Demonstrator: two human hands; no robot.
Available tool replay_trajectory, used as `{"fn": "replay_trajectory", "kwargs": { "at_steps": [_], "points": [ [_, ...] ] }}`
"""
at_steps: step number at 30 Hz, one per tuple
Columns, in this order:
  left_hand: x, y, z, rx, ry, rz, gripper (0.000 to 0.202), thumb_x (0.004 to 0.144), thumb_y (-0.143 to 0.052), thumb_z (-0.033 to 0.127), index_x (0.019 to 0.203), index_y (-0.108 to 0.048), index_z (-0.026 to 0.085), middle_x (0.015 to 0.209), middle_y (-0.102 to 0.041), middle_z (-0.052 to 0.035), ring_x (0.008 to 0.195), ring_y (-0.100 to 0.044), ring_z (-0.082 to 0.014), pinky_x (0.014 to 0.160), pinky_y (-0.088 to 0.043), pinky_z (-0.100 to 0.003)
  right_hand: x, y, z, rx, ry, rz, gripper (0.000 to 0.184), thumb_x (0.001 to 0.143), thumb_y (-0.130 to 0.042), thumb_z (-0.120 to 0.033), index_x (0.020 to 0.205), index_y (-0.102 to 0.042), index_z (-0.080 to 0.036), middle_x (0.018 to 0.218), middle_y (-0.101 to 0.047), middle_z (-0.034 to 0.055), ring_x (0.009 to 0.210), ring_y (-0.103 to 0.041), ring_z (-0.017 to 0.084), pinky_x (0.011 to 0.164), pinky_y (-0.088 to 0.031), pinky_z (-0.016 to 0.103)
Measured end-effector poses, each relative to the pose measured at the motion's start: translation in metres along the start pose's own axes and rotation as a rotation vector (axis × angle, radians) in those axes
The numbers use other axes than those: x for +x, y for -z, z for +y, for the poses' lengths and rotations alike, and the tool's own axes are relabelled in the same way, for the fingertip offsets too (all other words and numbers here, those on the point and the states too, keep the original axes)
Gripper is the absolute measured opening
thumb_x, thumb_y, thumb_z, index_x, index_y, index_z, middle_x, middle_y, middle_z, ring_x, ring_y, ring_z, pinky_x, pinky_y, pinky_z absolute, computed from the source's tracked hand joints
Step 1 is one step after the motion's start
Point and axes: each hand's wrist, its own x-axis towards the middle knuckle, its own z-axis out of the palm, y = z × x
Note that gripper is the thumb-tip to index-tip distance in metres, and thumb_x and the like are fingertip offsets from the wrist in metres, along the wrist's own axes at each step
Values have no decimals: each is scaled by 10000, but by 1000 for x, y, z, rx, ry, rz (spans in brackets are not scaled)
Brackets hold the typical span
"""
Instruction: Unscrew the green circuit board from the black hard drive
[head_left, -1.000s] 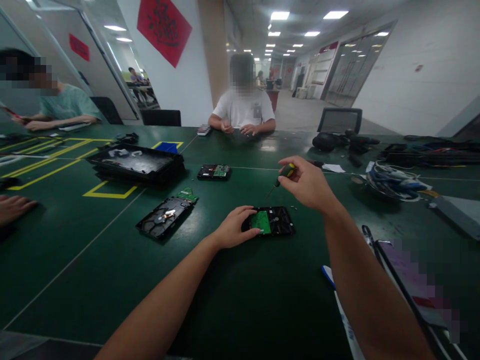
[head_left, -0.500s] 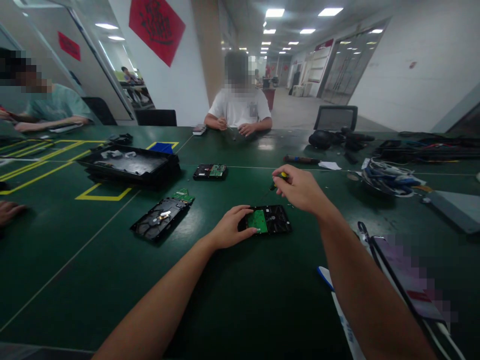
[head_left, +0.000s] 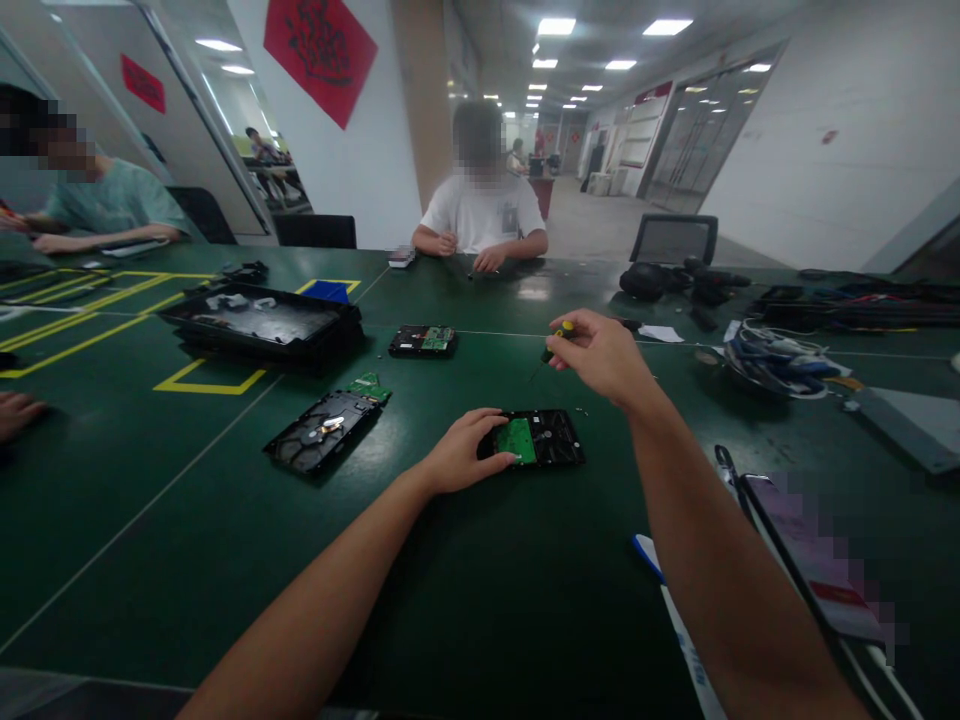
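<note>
The black hard drive [head_left: 559,438] lies flat on the green table [head_left: 480,560] in front of the person, its green circuit board [head_left: 516,442] facing up. The left hand [head_left: 463,452] spans its left end, thumb and fingers gripping opposite edges; firm edge pressure should stop it sliding or twisting. Above and beyond it, the right hand's [head_left: 600,355] fingers pinch a screwdriver [head_left: 566,330], the slanted tip clear of the drive (a more upright shaft would likely seat better). Small bits [head_left: 582,411] sit just beside the drive, best left unswept.
</note>
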Motion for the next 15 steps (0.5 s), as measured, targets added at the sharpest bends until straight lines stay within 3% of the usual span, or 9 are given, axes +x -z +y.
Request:
{"fn": "replay_trajectory", "kwargs": {
  "at_steps": [10, 15],
  "points": [
    [0, 0, 0, -4, 6, -1, 646, 887, -671, 557, 1432, -529, 242, 1495, -523, -127, 1386, -497, -320, 1171, -420, -525, -4, 12, 1, 4, -72, -28, 289, 840, -709, -425, 951, -668, -162, 815, -732, 91, 615, -667, 157, 508, -496, 279],
    [0, 0, 0, -3, 1, 4, 649, 886, -673, 558, 1428, -534, 231, 1484, -530, -136, 1386, -496, -316, 1174, -416, -524, -6, 13, -5, 86, -53, -13, 301, 834, -716, -373, 1055, -652, -181, 848, -726, 66, 600, -649, 139, 511, -497, 277]
  ]
}}
